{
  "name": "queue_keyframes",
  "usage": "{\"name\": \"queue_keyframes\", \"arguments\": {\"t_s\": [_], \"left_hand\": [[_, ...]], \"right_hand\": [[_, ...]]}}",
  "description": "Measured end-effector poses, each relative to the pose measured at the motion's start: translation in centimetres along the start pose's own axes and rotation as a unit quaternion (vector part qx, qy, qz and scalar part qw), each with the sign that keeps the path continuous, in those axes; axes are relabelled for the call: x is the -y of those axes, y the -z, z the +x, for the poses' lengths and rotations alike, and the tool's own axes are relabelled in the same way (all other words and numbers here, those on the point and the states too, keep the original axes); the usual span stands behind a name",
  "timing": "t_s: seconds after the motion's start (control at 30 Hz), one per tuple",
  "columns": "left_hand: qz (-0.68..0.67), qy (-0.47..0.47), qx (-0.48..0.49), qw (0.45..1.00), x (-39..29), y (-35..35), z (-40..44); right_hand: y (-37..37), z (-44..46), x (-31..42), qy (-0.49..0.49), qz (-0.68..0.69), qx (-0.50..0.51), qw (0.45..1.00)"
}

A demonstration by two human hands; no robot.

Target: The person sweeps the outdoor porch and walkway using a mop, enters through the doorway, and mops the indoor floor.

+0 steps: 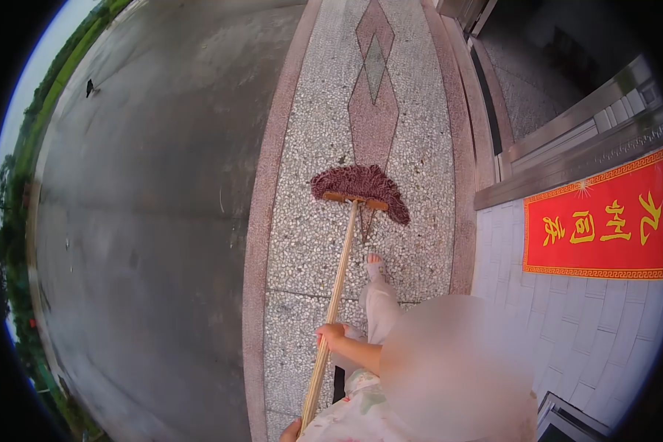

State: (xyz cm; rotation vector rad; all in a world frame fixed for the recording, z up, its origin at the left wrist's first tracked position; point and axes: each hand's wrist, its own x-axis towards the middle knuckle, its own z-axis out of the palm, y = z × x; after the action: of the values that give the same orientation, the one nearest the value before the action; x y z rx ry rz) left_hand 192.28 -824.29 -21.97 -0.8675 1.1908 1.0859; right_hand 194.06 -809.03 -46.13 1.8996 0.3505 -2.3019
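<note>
A mop with a dark red, stringy head [357, 180] lies on the pebbled walkway. Its pale wooden handle [340, 269] slants down toward the lower left. My right hand [331, 335] is wrapped round the handle about halfway along. Lower down, at the bottom edge, my left hand [291, 430] is closed at the handle's upper end, only partly in view. A foot [375, 267] in light trousers stands just behind the mop head, to the right of the handle. A large blurred patch hides part of my right arm and body.
Grey concrete [155, 184] spreads out left of the walkway's pink border [256, 280]. On the right are a doorway with a metal frame [567, 140], a white tiled wall [552, 317] and a red banner [597, 217] with yellow characters.
</note>
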Motion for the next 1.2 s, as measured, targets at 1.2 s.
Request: {"name": "queue_keyframes", "arguments": {"t_s": [1.2], "left_hand": [[-0.037, -0.045, 0.264, 0.963, -52.2, -68.8, 6.9]], "right_hand": [[-10.7, -7.5, 86.4, 0.216, -0.018, 0.061, 0.974]]}}
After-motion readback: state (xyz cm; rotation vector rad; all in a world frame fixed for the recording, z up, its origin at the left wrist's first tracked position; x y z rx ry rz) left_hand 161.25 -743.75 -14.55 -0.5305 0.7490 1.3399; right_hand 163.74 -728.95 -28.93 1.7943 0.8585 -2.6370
